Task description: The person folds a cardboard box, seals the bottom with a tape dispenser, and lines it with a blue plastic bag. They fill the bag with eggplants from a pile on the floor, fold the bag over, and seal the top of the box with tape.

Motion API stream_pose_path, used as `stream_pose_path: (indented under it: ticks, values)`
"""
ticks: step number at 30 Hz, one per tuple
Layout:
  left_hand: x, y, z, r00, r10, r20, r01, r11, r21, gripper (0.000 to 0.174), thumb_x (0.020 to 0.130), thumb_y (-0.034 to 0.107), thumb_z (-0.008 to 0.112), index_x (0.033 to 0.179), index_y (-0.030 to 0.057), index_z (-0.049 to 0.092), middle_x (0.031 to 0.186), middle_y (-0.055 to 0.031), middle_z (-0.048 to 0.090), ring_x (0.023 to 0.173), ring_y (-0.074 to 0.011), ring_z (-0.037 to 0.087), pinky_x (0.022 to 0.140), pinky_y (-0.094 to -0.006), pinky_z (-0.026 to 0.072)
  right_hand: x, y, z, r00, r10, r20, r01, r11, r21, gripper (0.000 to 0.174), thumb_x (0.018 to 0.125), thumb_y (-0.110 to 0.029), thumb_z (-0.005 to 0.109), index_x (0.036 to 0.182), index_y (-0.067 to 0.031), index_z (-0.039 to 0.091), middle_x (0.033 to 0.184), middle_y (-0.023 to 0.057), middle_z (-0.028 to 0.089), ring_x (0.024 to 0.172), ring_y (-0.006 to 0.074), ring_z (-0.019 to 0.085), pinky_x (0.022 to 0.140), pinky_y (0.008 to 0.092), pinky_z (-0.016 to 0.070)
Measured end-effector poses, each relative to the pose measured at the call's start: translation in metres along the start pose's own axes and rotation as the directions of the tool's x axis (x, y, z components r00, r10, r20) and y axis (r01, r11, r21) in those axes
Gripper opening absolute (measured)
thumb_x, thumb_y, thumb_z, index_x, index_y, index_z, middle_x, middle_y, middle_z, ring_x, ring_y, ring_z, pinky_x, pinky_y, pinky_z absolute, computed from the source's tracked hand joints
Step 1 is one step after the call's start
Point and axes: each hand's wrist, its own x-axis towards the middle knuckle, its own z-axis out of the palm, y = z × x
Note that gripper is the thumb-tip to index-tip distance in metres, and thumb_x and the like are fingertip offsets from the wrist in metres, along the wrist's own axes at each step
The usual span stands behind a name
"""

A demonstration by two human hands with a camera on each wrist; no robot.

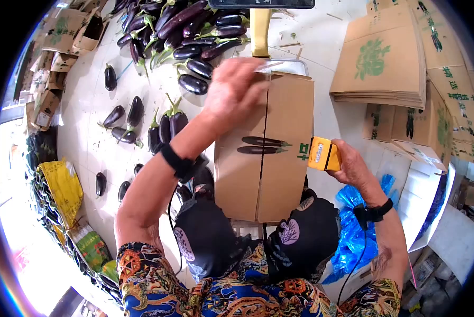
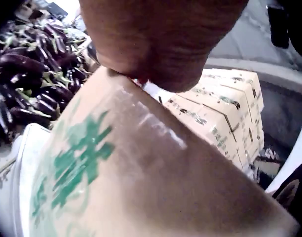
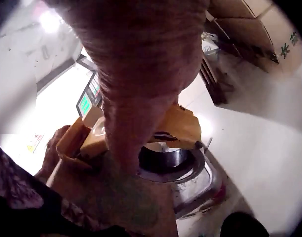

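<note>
A closed cardboard carton (image 1: 284,113) with printed eggplants stands between the person's knees, its top flaps meeting along a lengthwise seam. The left hand (image 1: 236,90), blurred, lies over the carton's far left part, its fingers reaching toward the far edge. Glossy clear tape (image 2: 158,126) shows on the carton near this hand in the left wrist view. To the right of the carton, the right hand (image 1: 351,165) grips a yellow tape dispenser (image 1: 320,153). In the right wrist view, a large tape roll (image 3: 166,160) is visible below the hand.
The carton stands on a scale whose metal platform (image 1: 292,66) and yellow post (image 1: 260,33) show behind it. Loose eggplants (image 1: 178,24) cover the floor at the far left. Flattened cartons (image 1: 379,58) are stacked at the right, near a blue plastic bag (image 1: 350,232).
</note>
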Motion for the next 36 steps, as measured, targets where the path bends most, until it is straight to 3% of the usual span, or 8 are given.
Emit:
stream_pose_path:
  ticks: [2,4,13,21,24,29,32,36]
  values:
    - [-0.025,-0.013,-0.014,0.895,-0.434,-0.099,0.409,0.890,-0.202,0.045,0.096,0.024,0.057,0.135,0.0031,0.053,0.130,-0.0183,0.056,0.125,-0.0315,0.050,0.108,-0.0424,0.0382,0.003,0.003,0.011,0.999,0.041,-0.008,-0.040,0.997,0.068,0.062,0.067,-0.012,0.084,0.118,-0.0063,0.049,0.102,0.0194,0.061,0.095,0.0433,0.063,0.081,0.0435,0.0538]
    - [-0.085,-0.055,-0.009,0.451,-0.793,0.410,0.756,0.095,-0.648,0.053,0.105,0.041,0.045,0.142,0.0029,0.048,0.129,-0.0079,0.059,0.113,-0.0172,0.058,0.101,-0.0338,0.0445,-0.002,0.005,0.021,0.994,0.105,-0.018,-0.102,0.986,0.135,0.062,0.067,-0.011,0.084,0.118,-0.0065,0.049,0.101,0.0193,0.061,0.095,0.0435,0.062,0.081,0.0436,0.0537]
    - [-0.133,-0.055,0.059,0.379,-0.335,0.863,0.794,-0.361,-0.489,0.055,0.104,0.045,0.040,0.141,0.0052,0.051,0.128,-0.0126,0.064,0.112,-0.0215,0.063,0.103,-0.0375,0.0444,-0.019,-0.023,0.002,0.986,0.153,-0.070,-0.151,0.988,0.038,0.062,0.065,-0.012,0.085,0.115,-0.0044,0.049,0.097,0.0213,0.060,0.091,0.0438,0.063,0.077,0.0442,0.0533]
    - [-0.147,-0.084,0.067,0.536,-0.344,0.771,0.844,0.228,-0.485,0.056,0.104,0.047,0.040,0.138,0.0048,0.054,0.124,-0.0118,0.066,0.108,-0.0202,0.065,0.100,-0.0366,0.0459,0.035,-0.119,-0.057,0.989,0.145,-0.001,-0.141,0.956,-0.258,0.055,0.071,-0.018,0.082,0.111,-0.0022,0.048,0.095,0.0234,0.061,0.090,0.0467,0.061,0.074,0.0496,0.0514]
    - [-0.145,-0.105,0.028,0.189,-0.767,0.613,0.955,-0.002,-0.298,0.064,0.103,0.055,0.039,0.138,0.0042,0.053,0.125,-0.0115,0.065,0.112,-0.0200,0.063,0.098,-0.0352,0.0450,0.075,-0.147,-0.044,0.991,0.109,0.071,-0.082,0.946,-0.313,0.055,0.073,-0.023,0.082,0.111,-0.0012,0.048,0.092,0.0208,0.064,0.085,0.0401,0.066,0.070,0.0468,0.0541]
    - [-0.094,-0.028,-0.046,0.605,-0.612,0.509,0.788,0.370,-0.492,0.070,0.105,0.057,0.032,0.151,0.0043,0.039,0.142,-0.0130,0.054,0.132,-0.0211,0.048,0.110,-0.0349,0.0350,0.145,-0.185,-0.009,0.985,-0.011,0.172,0.071,0.935,-0.348,0.059,0.075,-0.030,0.081,0.113,0.0030,0.050,0.088,0.0219,0.066,0.076,0.0372,0.069,0.067,0.0467,0.0553]
    - [-0.083,-0.034,-0.058,0.540,-0.610,0.581,0.831,0.277,-0.482,0.056,0.106,0.040,0.042,0.148,0.0029,0.040,0.132,-0.0110,0.059,0.116,-0.0153,0.055,0.101,-0.0300,0.0440,0.164,-0.198,0.007,0.980,-0.028,0.196,0.102,0.921,-0.377,0.061,0.076,-0.031,0.080,0.114,0.0054,0.050,0.086,0.0225,0.067,0.075,0.0372,0.070,0.067,0.0467,0.0554]
    - [-0.101,-0.053,-0.042,0.750,-0.468,0.467,0.603,0.773,-0.195,0.045,0.106,0.032,0.038,0.145,0.0118,0.043,0.144,-0.0169,0.050,0.118,-0.0385,0.059,0.100,-0.0401,0.0464,0.158,-0.192,-0.003,0.980,0.018,0.197,0.050,0.941,-0.335,0.061,0.076,-0.032,0.080,0.116,0.0033,0.050,0.089,0.0242,0.068,0.077,0.0401,0.070,0.067,0.0467,0.0556]
